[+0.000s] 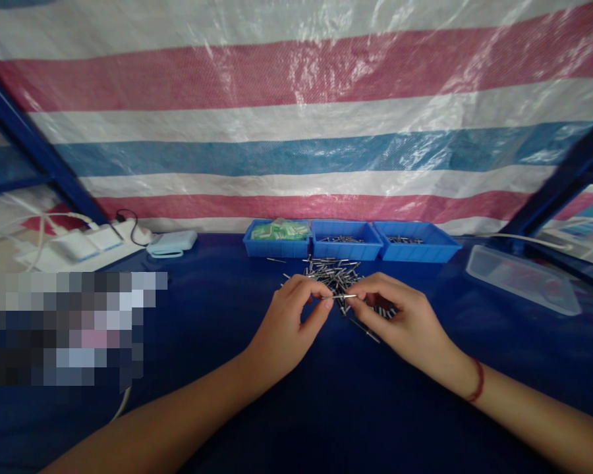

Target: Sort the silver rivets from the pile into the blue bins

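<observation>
Between my two hands, a thin silver blind rivet (343,296) lies level, just above the near part of a pile. My left hand (296,313) pinches its thin pin end with thumb and forefinger. At its other end, the thumb and forefinger of my right hand (400,316) are closed on the thicker part. Behind my fingertips spreads a loose pile of similar rivets (331,270) on the dark blue tabletop (296,408). My hands hide some of the pile.
Three blue bins line the back: the left bin (277,249) holds green-and-white pieces, the middle bin (346,250) and right bin (420,251) small metal pieces. A clear plastic lid (524,280) lies right. A power strip (84,247) and light-blue case (172,243) sit left.
</observation>
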`<state>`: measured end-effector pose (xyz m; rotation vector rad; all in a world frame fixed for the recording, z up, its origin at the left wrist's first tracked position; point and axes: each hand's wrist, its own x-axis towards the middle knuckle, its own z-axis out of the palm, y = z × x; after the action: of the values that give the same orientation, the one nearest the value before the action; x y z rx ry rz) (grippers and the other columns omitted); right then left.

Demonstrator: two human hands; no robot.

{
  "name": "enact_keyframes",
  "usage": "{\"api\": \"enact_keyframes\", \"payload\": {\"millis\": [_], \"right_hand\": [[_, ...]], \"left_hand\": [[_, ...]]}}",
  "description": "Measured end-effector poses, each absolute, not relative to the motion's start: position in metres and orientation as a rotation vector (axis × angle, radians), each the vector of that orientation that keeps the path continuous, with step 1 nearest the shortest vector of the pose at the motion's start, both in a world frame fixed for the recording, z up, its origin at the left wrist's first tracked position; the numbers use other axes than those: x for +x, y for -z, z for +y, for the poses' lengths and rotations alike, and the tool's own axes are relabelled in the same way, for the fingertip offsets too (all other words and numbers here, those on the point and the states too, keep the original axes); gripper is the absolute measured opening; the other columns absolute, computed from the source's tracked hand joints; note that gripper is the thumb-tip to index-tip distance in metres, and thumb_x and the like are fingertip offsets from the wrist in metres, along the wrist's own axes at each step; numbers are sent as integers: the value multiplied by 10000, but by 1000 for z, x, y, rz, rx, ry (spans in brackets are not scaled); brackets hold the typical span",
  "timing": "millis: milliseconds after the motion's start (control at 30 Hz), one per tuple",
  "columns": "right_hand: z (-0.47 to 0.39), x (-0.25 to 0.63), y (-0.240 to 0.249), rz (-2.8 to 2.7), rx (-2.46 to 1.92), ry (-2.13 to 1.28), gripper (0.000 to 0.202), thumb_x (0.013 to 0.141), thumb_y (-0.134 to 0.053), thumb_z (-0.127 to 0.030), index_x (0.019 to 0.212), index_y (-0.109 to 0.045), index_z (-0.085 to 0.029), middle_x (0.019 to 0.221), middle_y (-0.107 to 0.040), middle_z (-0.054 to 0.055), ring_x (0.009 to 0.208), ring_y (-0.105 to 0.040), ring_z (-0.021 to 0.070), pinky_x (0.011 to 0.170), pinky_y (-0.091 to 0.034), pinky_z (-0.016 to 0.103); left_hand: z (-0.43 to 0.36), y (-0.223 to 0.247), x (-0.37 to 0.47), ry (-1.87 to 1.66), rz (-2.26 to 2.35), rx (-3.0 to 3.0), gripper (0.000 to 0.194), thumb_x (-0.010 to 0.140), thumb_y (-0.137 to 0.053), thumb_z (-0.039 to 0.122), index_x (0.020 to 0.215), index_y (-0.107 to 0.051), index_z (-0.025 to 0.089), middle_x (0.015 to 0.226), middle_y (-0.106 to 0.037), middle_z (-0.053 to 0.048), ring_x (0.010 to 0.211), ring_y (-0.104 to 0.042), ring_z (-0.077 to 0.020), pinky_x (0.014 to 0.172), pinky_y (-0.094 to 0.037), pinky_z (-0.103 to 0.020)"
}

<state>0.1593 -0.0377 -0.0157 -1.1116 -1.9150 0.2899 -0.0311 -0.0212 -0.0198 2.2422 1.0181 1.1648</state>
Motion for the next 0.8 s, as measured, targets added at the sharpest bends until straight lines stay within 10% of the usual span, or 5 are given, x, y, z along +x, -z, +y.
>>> {"api": "enact_keyframes", "payload": {"millis": [800], "right_hand": [[24, 228, 13, -1453, -1627, -82, 487, 887, -354, -508, 755, -653, -146, 631, -592, 29, 583, -521, 156, 551, -361, 267]], "left_hand": [[-24, 27, -31, -549, 894, 2965, 332, 909, -468, 316, 1240, -486, 292, 1403, -389, -44, 1183, -384, -300, 900, -369, -499]]}}
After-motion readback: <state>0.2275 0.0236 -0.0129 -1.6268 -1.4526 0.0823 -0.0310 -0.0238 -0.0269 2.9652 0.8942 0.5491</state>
